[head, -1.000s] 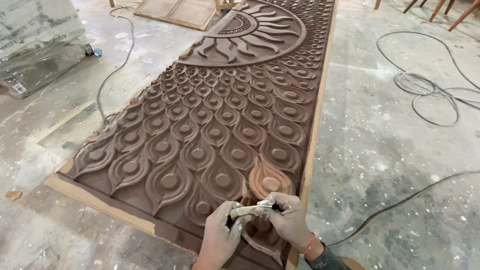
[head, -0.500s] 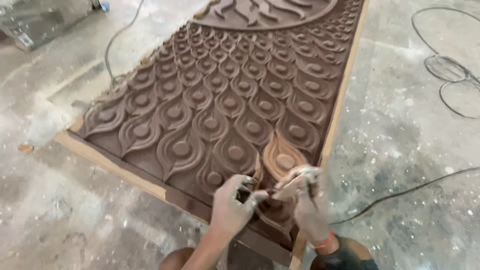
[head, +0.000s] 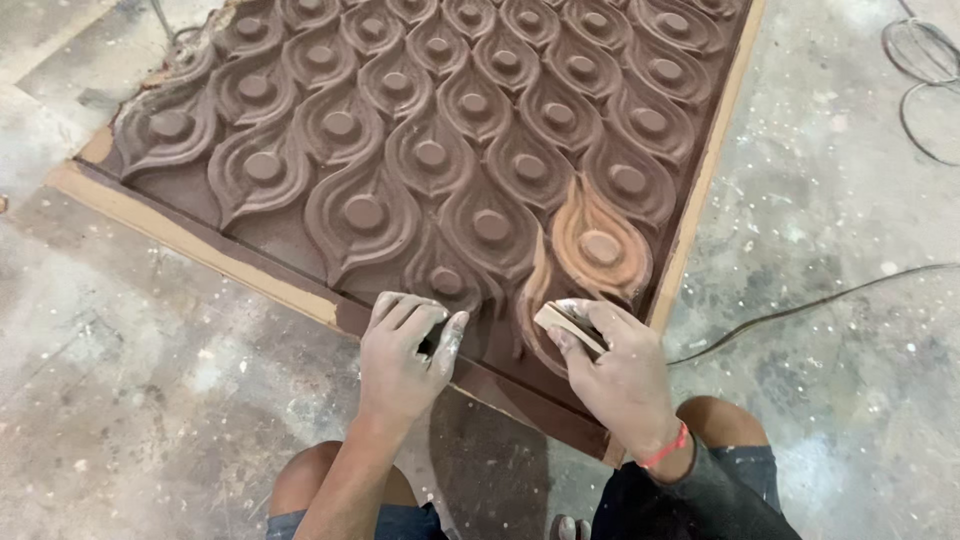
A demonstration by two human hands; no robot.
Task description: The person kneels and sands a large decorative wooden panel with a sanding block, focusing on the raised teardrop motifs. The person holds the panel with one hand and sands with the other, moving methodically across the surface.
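A large brown carved panel (head: 440, 150) with a raised feather-scale pattern lies flat on the floor. One scale (head: 600, 245) near its lower right corner is paler and orange-toned. My right hand (head: 615, 375) grips a folded piece of sandpaper (head: 565, 325) against the carving just below that pale scale. My left hand (head: 405, 355), dusty, rests with curled fingers on the panel's lower border beside it. Whether it holds anything I cannot tell. A red band circles my right wrist.
The panel sits in a light wooden frame (head: 190, 240) on a dusty concrete floor (head: 150, 400). A black cable (head: 810, 305) runs across the floor at the right, with coiled cable (head: 925, 60) at the top right. My knees (head: 320, 480) are at the bottom edge.
The view has tilted down and closer to the panel's lower edge. My hands, together on the sandpaper a second ago, have separated; the right keeps the sandpaper, the left rests on the border.
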